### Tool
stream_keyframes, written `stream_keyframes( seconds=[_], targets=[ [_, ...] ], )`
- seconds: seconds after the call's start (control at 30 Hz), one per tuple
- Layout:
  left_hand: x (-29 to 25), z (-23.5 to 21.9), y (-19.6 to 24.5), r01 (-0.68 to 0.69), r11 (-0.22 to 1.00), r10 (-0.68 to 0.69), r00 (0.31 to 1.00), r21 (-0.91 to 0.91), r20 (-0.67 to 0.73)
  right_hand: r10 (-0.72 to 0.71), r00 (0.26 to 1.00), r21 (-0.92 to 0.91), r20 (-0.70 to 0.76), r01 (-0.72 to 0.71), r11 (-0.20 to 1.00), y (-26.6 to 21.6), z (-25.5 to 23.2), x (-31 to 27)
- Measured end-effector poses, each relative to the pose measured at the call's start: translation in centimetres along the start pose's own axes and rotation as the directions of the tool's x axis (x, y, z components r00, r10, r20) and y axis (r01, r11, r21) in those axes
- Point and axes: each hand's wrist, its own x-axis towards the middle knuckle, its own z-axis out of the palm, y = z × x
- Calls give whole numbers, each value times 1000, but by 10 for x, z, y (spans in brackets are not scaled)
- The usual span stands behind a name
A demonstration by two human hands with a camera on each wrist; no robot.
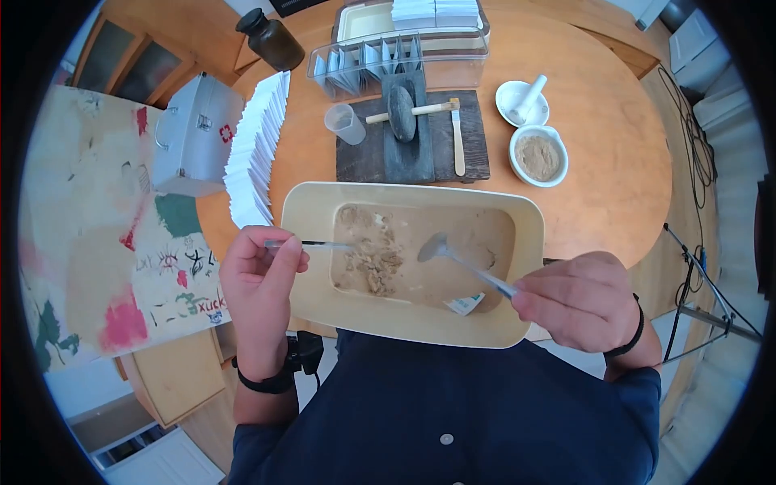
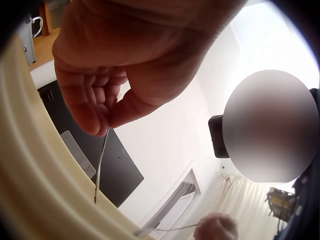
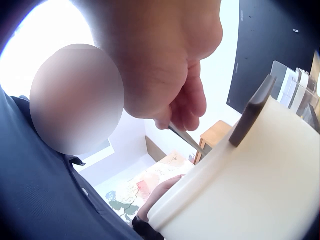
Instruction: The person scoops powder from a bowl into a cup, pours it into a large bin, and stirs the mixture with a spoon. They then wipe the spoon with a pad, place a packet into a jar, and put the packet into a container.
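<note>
In the head view, a cream tub holds brown sandy soil, smooth at right and clumped at left. My left hand pinches slim metal tweezers between thumb and fingers, their tips over the clumps. A metal spoon is gripped by its handle in my right hand, its bowl above the smoother soil. A small white-and-green paper piece lies near the tub's front wall. The left wrist view shows the tweezers pointing down by the tub rim.
Behind the tub, a dark board bears a stone-headed hammer, a brush and a plastic cup. To the right stand a powder bowl and a mortar with pestle. Folded white paper and a metal case are left.
</note>
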Motion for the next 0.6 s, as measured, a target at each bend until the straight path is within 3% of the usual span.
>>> stream_keyframes(
  seconds=[0.17, 0.6],
  targets=[
    [12, 5, 2, 93, 992, -85, 993, -89, 83, -40, 986, 52, -162, 49, 997, -15, 7, 11],
    [20, 7, 0, 97, 981, -77, 989, -168, 123, 5, 992, -9, -129, -6, 1000, -27, 15, 34]
  ],
)
